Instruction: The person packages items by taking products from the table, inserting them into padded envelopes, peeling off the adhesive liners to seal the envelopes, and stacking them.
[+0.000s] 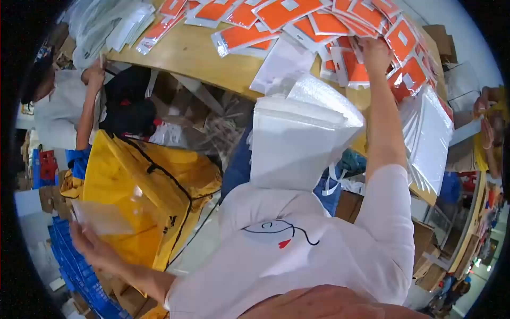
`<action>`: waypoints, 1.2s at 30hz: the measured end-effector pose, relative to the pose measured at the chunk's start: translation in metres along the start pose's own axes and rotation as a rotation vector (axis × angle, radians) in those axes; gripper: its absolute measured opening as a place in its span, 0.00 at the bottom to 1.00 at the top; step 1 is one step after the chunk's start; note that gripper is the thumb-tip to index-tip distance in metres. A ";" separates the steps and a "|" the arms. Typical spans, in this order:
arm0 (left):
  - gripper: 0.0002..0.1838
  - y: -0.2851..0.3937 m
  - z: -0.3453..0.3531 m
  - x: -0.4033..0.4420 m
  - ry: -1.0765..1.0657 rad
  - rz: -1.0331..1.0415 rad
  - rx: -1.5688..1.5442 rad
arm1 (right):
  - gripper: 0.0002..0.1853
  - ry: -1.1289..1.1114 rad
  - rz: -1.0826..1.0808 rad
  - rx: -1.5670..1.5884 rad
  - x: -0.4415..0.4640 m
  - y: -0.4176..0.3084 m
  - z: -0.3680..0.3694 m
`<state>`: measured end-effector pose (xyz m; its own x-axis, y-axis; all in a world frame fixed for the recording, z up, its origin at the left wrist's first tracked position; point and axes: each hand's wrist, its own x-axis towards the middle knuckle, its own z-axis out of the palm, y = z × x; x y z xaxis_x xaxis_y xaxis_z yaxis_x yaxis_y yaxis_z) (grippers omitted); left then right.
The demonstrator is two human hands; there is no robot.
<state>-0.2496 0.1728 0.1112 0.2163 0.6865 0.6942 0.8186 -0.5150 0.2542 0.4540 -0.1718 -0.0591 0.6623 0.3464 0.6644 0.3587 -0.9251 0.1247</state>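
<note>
My left hand [94,247] is at the lower left, its fingers apart and a little blurred. Just beyond the fingertips a pale translucent packet [109,219] is over the mouth of a large yellow bag [119,183]. My right hand [376,56] reaches onto the table among orange cards in clear sleeves [401,40]; its fingertips are hidden, so a grip cannot be made out. A stack of white bubble mailers [295,143] rests against my front, below the table edge.
Wooden table [186,61] spans the top. More white mailers [427,138] lie at its right end, clear bags [98,26] at its left. A co-worker [58,106] is at the left; another person's hands [486,127] show at far right. Blue bundles [79,271] lie lower left.
</note>
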 end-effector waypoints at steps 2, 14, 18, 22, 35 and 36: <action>0.13 0.040 0.062 -0.036 -0.295 -0.138 -0.594 | 0.13 0.098 0.062 0.117 0.007 -0.002 -0.024; 0.15 0.303 0.162 -0.110 -0.482 1.119 -0.975 | 0.22 -0.304 0.104 0.043 -0.007 -0.005 -0.040; 0.10 0.307 0.189 -0.135 -0.629 0.880 -0.913 | 0.14 -0.156 -0.039 -0.124 -0.011 0.001 -0.005; 0.10 0.314 0.193 -0.132 -0.641 0.808 -0.995 | 0.12 0.079 -0.057 0.062 0.000 -0.014 -0.050; 0.07 0.307 0.196 -0.134 -0.830 0.886 -0.844 | 0.14 0.454 0.236 0.821 -0.052 -0.038 -0.285; 0.06 0.306 0.193 -0.134 -0.805 0.893 -0.857 | 0.14 0.454 0.191 0.833 -0.057 -0.038 -0.291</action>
<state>0.0751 0.0225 -0.0339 0.9336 -0.0682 0.3519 -0.2370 -0.8540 0.4632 0.2113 -0.2016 0.1122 0.5030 -0.0532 0.8626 0.7386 -0.4919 -0.4610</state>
